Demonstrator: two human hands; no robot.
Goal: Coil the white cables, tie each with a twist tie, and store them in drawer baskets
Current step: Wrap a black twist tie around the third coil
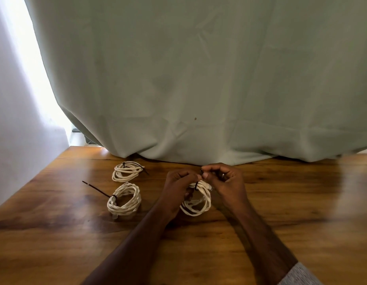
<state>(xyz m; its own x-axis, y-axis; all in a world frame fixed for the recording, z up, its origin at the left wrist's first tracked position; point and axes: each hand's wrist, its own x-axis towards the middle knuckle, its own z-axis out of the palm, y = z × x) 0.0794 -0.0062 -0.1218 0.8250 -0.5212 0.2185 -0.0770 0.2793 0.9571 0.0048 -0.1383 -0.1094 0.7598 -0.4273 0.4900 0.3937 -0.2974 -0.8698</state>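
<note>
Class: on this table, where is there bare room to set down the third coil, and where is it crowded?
Free: bare wooden table beyond the right hand, and the near edge. Crowded: left of the left hand, where two tied coils lie.

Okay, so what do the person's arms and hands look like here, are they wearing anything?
Both forearms are bare, with no gloves on either hand. The right hand has a dark ring on one finger. At the bottom right corner a light grey knit sleeve covers the right arm above the forearm. The left hand shows no ring or watch, and no sleeve on that arm is in view.
</note>
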